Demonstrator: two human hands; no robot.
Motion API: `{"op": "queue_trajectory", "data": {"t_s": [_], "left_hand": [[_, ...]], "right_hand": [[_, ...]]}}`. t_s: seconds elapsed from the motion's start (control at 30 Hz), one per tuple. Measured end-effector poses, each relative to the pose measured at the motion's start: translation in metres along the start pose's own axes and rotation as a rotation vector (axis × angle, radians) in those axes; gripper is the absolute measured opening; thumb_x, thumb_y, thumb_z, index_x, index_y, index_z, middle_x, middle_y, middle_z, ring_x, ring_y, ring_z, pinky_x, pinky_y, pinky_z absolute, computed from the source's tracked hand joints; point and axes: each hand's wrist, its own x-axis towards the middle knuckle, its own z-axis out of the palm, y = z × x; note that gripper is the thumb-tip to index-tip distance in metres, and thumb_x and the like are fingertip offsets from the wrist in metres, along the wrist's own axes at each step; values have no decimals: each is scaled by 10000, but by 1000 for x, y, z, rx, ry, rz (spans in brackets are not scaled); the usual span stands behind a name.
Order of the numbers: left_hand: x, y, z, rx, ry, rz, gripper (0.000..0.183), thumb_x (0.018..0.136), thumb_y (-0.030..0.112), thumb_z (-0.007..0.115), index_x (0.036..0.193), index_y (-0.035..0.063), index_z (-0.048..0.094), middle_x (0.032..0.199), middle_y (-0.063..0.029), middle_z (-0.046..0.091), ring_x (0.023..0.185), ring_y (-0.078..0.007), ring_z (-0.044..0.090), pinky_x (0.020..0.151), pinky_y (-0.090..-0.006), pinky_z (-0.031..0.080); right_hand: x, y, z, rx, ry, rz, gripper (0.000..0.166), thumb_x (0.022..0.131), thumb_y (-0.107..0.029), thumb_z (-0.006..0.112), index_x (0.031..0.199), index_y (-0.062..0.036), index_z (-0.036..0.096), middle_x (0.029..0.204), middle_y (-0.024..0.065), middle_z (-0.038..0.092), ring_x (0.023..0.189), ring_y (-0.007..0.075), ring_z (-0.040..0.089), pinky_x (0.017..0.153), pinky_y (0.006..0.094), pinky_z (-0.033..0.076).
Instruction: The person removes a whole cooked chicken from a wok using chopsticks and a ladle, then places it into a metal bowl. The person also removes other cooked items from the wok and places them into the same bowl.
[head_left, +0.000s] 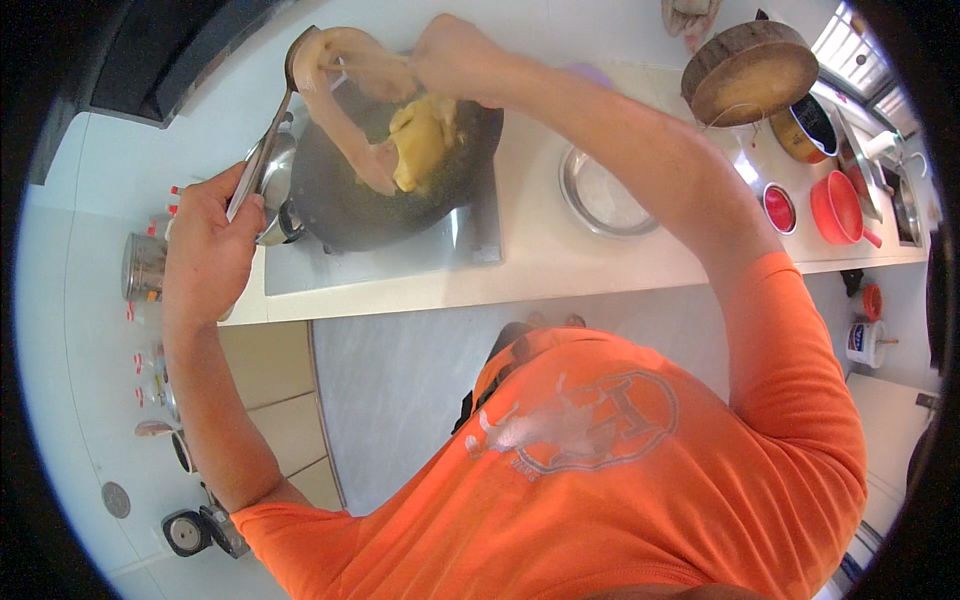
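My left hand (210, 247) grips the handle of a metal ladle or spatula (259, 154), its head raised at the wok's far left. On and beside that head lies a long pale, soft piece of food (337, 124), perhaps meat or skin, which hangs down into the dark wok (352, 217). A yellow lump of food (420, 142), perhaps poultry, sits in the wok and seems to touch the strip's lower end. My right hand (457, 64) is closed above the wok's far side, seemingly on thin sticks like chopsticks (367, 69) that reach the pale food. Its fingertips are mostly hidden.
The wok stands on a glass-topped stove (472, 240). Behind it on the left is a steel pot (277, 169). To the right are a steel bowl (604, 195), a round wooden chopping board (750, 75), a red bowl (780, 208) and a red pan (836, 206), with a sink (906, 210) beyond.
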Motion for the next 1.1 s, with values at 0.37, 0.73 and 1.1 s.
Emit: {"op": "queue_trajectory", "data": {"t_s": [0.37, 0.73, 1.1], "left_hand": [[3, -9, -5, -104, -13, 12, 337, 871, 81, 528, 1169, -55, 605, 633, -102, 474, 611, -122, 393, 592, -328, 397], [7, -29, -1, -114, -13, 30, 250, 868, 102, 531, 1038, -62, 611, 646, -138, 518, 607, -186, 470, 615, -370, 417], [3, -39, 0, -148, -29, -22, 238, 866, 104, 523, 1000, -73, 608, 628, -140, 512, 593, -197, 463, 615, -376, 415]], "right_hand": [[9, -14, 4, -67, 13, -7, 181, 777, -53, 596, 756, 103, 687, 635, 171, 603, 569, 216, 549, 521, 388, 461], [9, -19, 20, -94, -8, 52, 179, 813, -73, 608, 803, 71, 715, 692, 193, 649, 615, 227, 597, 581, 398, 492], [5, -26, 24, -100, -59, 3, 194, 797, -77, 604, 820, 84, 709, 696, 226, 640, 597, 237, 599, 577, 410, 485]]}}
